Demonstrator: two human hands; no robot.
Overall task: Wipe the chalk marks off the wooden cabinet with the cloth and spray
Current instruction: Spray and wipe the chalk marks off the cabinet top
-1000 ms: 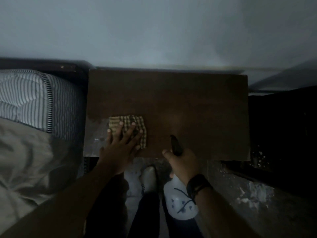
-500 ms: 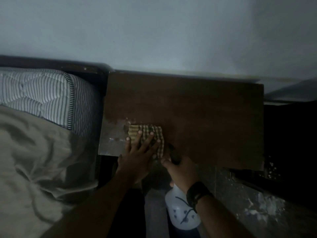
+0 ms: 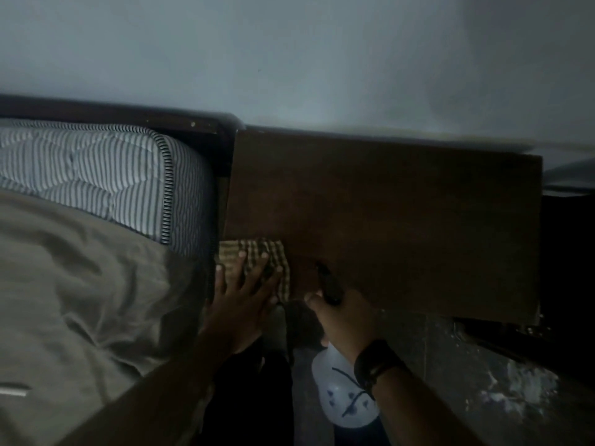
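The dark wooden cabinet (image 3: 402,214) stands against the wall, seen from above. A checked cloth (image 3: 254,252) lies at its near left corner. My left hand (image 3: 241,297) presses flat on the cloth with fingers spread. My right hand (image 3: 344,317) grips the neck of a white spray bottle (image 3: 341,400) with a dark nozzle (image 3: 326,281) pointing at the cabinet top, just right of the cloth. No chalk marks show in the dim light around the cloth.
A bed with a striped mattress (image 3: 96,175) and a beige sheet (image 3: 80,300) lies close on the left. A pale wall (image 3: 322,59) stands behind. A dark stained floor (image 3: 483,381) is at lower right, and dark furniture (image 3: 570,252) at the far right.
My left hand has slid the cloth leftward to the cabinet's near left corner, over the pale smudged patch. The camera view has shifted left. My right hand still holds the bottle.
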